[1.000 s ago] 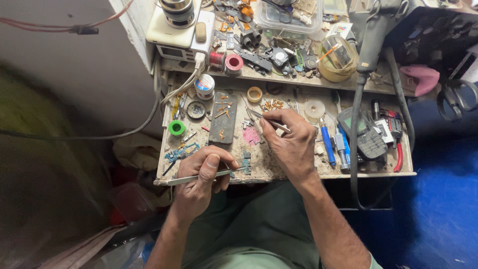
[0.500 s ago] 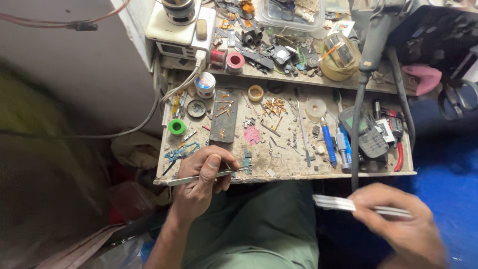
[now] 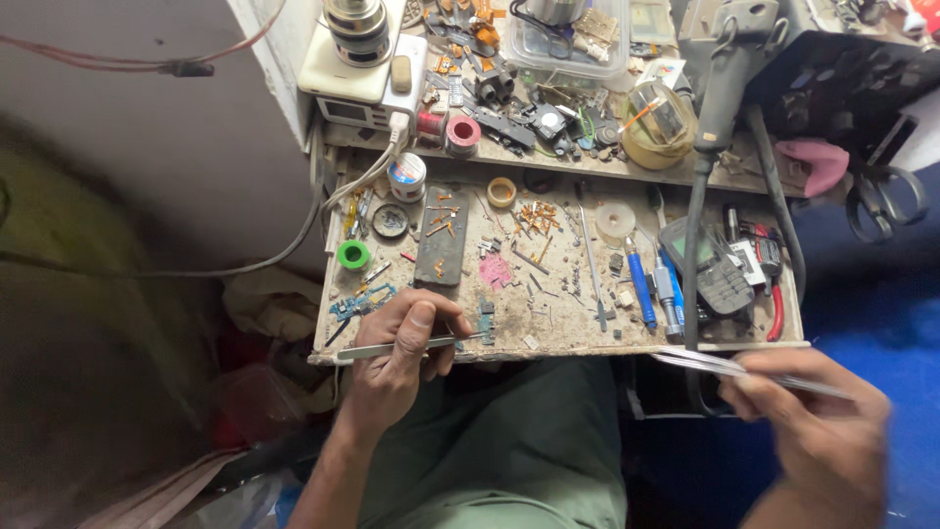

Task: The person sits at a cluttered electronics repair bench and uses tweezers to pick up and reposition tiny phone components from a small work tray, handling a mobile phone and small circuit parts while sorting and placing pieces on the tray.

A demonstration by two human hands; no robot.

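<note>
Left hand point(image 3: 397, 358) sits low and left of centre in the frame, fingers pinched round a pair of silver tweezers point(image 3: 411, 345) that lie almost flat along the front edge of the worktop point(image 3: 568, 328). Their tips point right, at a small green circuit board point(image 3: 486, 324) just beside them, and the heel of the hand is braced on the edge, likely for steadiness on such tiny parts. Over at the lower right, the right hand point(image 3: 818, 421) is off the worktop altogether, closed on a second pair of tweezers point(image 3: 729, 367), tips aimed left toward the work (blurred, so the exact grip is hard to read). Across the worktop's middle: a dark phone panel point(image 3: 443, 249), a scatter of orange flex parts point(image 3: 537, 216), a pink scrap point(image 3: 494, 271), blue-handled screwdrivers point(image 3: 641, 287) lined up within reach on the right, a green tape roll point(image 3: 352, 255) at the left edge. A grey hot-air handle point(image 3: 729, 73) hangs in the upper right, its cable point(image 3: 691, 264) trailing down over the tools.
</note>
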